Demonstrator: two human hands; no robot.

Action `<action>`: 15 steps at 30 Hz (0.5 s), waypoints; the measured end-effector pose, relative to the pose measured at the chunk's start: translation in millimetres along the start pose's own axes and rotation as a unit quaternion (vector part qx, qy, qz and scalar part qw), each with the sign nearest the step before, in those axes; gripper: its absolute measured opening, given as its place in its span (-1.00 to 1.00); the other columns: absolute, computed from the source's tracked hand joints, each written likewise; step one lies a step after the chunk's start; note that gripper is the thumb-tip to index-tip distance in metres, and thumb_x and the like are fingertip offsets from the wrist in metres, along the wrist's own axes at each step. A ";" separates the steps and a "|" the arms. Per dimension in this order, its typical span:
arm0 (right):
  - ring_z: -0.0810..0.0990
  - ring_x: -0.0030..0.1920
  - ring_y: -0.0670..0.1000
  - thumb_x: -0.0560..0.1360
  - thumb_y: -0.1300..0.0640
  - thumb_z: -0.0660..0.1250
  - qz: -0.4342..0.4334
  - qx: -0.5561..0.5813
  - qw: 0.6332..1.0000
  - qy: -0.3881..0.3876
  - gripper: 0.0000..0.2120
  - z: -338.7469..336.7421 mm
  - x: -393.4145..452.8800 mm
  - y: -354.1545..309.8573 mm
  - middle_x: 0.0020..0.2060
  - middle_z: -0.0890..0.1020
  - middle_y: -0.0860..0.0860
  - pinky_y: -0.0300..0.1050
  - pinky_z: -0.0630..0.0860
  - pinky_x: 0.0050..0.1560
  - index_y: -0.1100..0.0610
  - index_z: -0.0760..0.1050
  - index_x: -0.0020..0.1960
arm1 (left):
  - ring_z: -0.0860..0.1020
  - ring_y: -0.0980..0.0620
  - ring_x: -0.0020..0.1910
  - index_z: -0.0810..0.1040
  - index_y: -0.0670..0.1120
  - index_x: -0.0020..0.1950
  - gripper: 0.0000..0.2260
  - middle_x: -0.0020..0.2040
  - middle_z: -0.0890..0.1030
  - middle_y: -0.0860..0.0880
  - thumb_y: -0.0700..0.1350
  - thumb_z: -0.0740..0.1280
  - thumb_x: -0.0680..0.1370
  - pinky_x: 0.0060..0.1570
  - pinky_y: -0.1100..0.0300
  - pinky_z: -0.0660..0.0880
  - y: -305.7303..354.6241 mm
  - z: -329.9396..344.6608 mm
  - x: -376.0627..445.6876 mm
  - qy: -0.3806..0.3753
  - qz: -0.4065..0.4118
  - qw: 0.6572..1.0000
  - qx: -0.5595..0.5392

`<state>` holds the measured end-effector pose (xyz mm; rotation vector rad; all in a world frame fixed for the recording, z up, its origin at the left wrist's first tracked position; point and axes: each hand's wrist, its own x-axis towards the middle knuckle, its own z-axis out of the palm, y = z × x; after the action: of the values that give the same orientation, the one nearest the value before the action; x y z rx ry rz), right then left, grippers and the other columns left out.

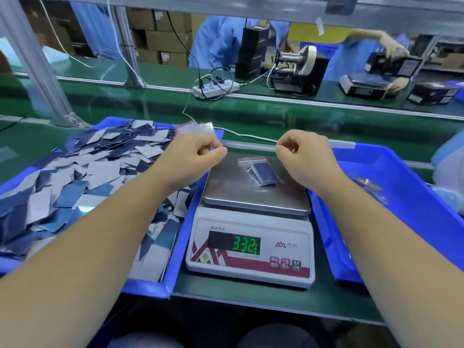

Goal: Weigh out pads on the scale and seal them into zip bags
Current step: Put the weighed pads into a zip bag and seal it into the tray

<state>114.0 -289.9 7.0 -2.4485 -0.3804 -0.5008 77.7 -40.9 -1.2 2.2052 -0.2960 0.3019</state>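
Both hands, left hand (198, 149) and right hand (298, 149), hover curled, apparently empty, above the scale (251, 222), letting the bagged pads (263, 173) register weight.

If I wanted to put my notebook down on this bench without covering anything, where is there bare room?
The green mat in front of the scale is bare, as is the green belt beyond the trays. The right blue tray is mostly bare, with bags near its far side. The left blue tray is heaped with pads, and a filled zip bag lies on the scale's pan.
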 end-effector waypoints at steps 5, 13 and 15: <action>0.50 -0.26 -0.18 0.52 0.08 0.30 -0.019 -0.009 1.000 -0.017 -0.88 0.0 -5.2 -0.3 -0.33 0.59 -0.16 -0.16 0.39 -0.24 -0.03 0.54 -0.19 | 0.26 0.16 -0.50 0.63 -0.03 -0.20 -0.81 -0.51 0.30 0.16 0.01 0.32 0.54 -0.50 0.42 0.23 -5.6 2.7 -2.8 0.011 0.003 0.999 -0.053; 0.50 -0.11 0.01 0.45 -0.41 0.15 -0.044 -0.093 0.992 -0.072 -0.52 9.4 -7.9 -7.3 -0.27 0.49 -0.15 -0.08 0.33 -0.22 -0.07 0.50 0.09 | 0.23 0.16 -0.56 0.63 -0.05 -0.21 -0.80 -0.55 0.26 0.17 0.00 0.30 0.50 -0.54 0.43 0.18 -5.8 -0.5 -2.5 0.031 -0.021 0.995 -0.087; 0.48 -0.09 -0.01 0.35 -0.50 0.09 -0.058 -0.123 0.987 -0.083 -0.37 10.7 -8.9 -9.6 -0.27 0.43 -0.20 -0.08 0.32 -0.21 -0.09 0.48 0.16 | 0.21 0.16 -0.55 0.64 -0.06 -0.21 -0.81 -0.55 0.25 0.16 -0.03 0.31 0.52 -0.53 0.42 0.17 -6.3 0.5 -1.1 0.031 -0.026 0.995 -0.087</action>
<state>105.3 -277.3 0.0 -2.7294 -0.5633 -0.4142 78.7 -37.4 -6.5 2.0256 -0.2218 0.3036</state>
